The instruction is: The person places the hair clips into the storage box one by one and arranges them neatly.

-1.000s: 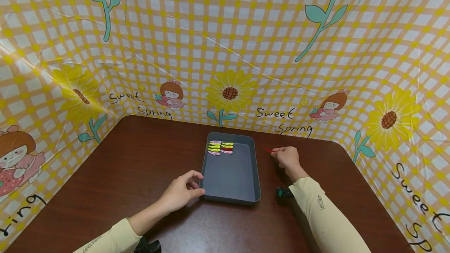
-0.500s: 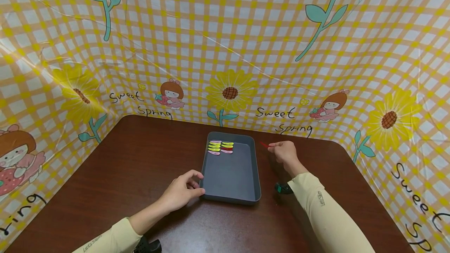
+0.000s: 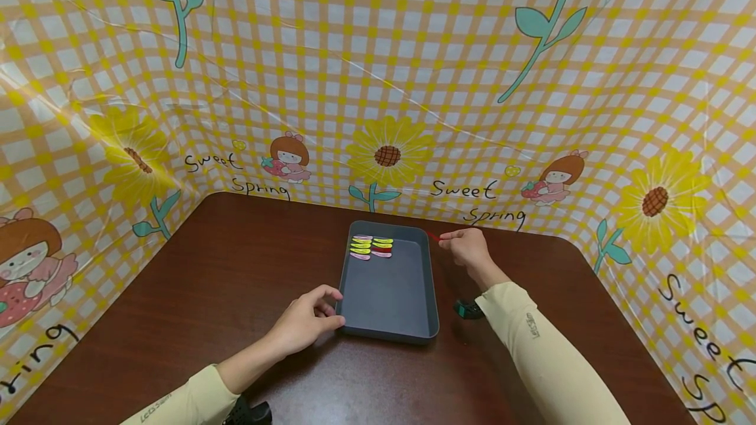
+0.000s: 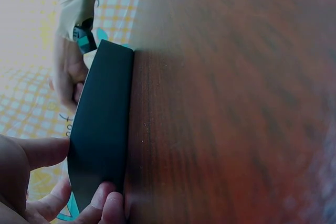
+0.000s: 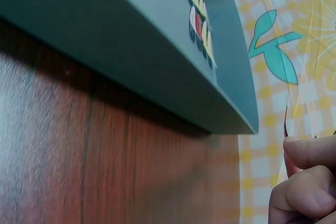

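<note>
A red hair clip (image 3: 433, 237) is pinched between the thumb and finger of my right hand (image 3: 468, 249), just outside the far right rim of a dark grey tray (image 3: 390, 307). In the right wrist view the clip (image 5: 286, 124) appears as a thin edge beyond the tray corner. My left hand (image 3: 304, 321) holds the tray's near left corner. The left wrist view shows its fingers (image 4: 101, 199) against the tray's outer wall. Two columns of snap hair clips (image 3: 371, 248), yellow, pink and red, lie in the tray's far left part.
The brown table (image 3: 260, 254) carries the tray. A checked cloth (image 3: 384, 71) with flowers stands round the back and sides. A dark wrist device (image 3: 468, 309) is on the right wrist, and another (image 3: 248, 412) is by the left.
My right hand has moved left and slightly away from me, bringing the red hair clip from over the table to the tray's right rim. The left hand and tray have stayed put.
</note>
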The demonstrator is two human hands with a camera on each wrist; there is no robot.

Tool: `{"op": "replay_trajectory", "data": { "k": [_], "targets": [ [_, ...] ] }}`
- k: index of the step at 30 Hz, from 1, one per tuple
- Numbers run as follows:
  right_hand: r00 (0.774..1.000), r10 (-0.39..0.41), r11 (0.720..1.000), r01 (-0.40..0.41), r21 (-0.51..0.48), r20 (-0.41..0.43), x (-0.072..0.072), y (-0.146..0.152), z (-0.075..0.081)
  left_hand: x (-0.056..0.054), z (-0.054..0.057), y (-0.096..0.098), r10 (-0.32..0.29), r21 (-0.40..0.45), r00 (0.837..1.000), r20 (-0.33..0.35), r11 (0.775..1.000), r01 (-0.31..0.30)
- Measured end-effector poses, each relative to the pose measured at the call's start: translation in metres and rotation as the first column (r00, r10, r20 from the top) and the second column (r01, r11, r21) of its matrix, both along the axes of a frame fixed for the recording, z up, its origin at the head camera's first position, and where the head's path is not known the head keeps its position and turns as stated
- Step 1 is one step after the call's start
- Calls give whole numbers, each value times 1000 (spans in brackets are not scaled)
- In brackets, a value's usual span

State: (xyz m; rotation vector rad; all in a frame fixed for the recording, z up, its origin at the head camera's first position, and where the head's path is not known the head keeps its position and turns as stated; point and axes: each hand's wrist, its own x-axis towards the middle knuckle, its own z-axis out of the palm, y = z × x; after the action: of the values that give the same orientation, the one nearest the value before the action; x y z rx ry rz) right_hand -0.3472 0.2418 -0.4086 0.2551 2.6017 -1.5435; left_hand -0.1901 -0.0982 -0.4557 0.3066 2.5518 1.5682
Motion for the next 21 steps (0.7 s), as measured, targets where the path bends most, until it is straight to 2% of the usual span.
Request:
{"op": "replay_trajectory", "data": {
  "k": [9, 21],
  "targets": [
    [999, 41, 999, -41, -13, 3, 0, -17, 5, 0, 0, 0, 2, -5, 1000, -9, 1000, -2],
    [997, 75, 997, -75, -20, 16, -3, -41, 2, 0, 0, 0, 5, -6, 1000, -10, 1000, -5]
  ]
}}
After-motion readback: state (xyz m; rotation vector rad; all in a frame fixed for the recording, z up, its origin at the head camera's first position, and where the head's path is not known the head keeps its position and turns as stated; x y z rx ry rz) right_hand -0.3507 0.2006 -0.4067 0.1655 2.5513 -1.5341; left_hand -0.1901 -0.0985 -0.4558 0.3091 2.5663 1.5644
